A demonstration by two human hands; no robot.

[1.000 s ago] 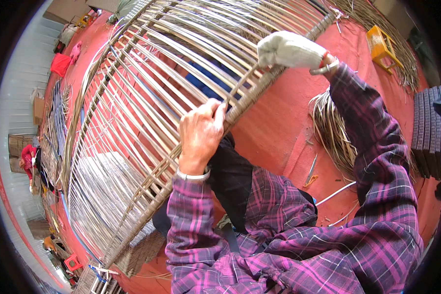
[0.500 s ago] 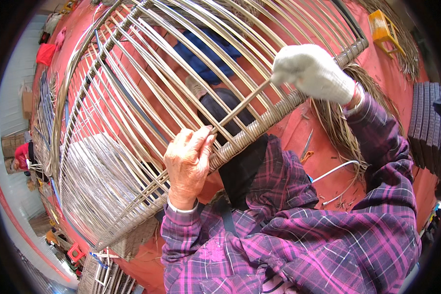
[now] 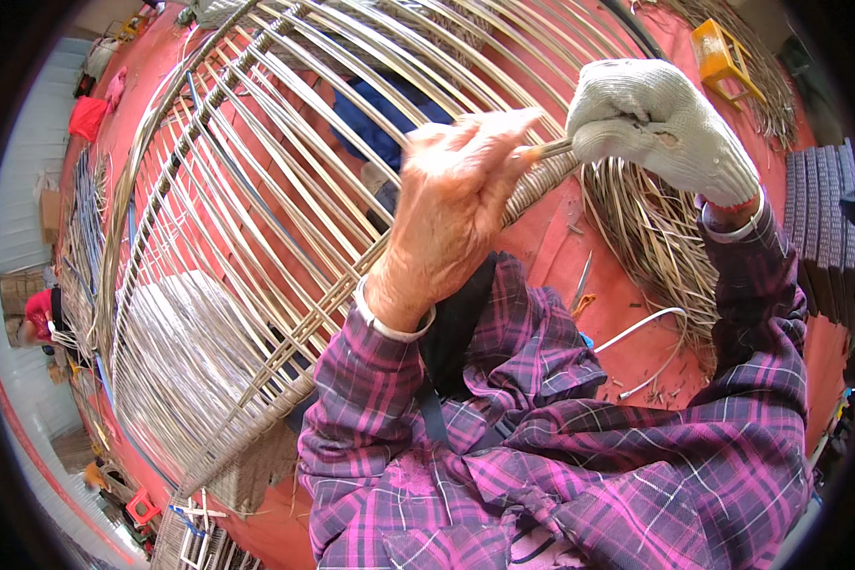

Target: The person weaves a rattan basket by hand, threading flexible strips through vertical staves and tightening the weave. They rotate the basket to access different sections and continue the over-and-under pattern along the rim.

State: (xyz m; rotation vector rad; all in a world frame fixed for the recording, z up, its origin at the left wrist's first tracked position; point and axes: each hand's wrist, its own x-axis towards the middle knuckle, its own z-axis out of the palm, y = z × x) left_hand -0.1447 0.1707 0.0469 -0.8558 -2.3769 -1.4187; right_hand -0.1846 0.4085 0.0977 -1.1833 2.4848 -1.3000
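A large wicker frame of many long tan strands slants across the view in front of me, with a wound, wrapped rim on its near edge. My bare left hand is over that rim, fingers closed, thumb and fingertips pinching a short run of tan wicker strand. Just to the right, my right hand, in a white knit glove, is shut in a fist on the same strand. The strand spans the small gap between the hands. The rim directly under my left hand is hidden.
A bundle of loose strands lies on the red floor covering beside the frame. Nearby are a pointed metal tool and a white tube. A yellow stool stands far right, by stacked dark panels. Another person is at far left.
My left hand has moved right and up along the rim, close to my right hand. The gloved right hand has shifted right, and less strand shows between them.
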